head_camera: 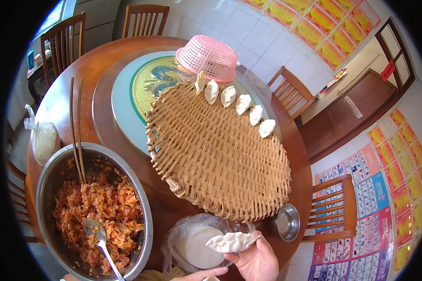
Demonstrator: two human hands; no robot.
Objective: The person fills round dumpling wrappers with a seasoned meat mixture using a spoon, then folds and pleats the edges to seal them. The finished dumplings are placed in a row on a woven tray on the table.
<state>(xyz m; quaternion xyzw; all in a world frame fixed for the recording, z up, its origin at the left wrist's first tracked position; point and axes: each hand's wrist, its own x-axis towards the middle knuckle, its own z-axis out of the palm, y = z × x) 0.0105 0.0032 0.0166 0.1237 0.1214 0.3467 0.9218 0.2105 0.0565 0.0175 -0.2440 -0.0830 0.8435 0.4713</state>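
My right hand [258,261] holds a pleated dumpling [232,242] by its right end, between thumb and fingers, at the bottom of the view. Beside it, my left hand [202,274] shows mostly one extended finger at the bottom edge; a pale bit of something lies under its fingertip, largely cut off. Behind the hands, a stack of round dough wrappers [203,247] sits in a clear plastic bag. Several dumplings [243,104] line the far right rim of a woven wicker tray [218,154]. To the left stands a steel bowl [147,210] of orange minced filling [102,207], with a metal spoon [100,235] and wooden chopsticks [78,140] in it.
A small steel bowl [288,223] stands near the right edge of the round wooden table [70,102]. A pink plastic basket [209,58] lies upside down on the turntable [121,102]. A tied plastic bag [44,140] sits at the left. Wooden chairs [332,207] surround the table.
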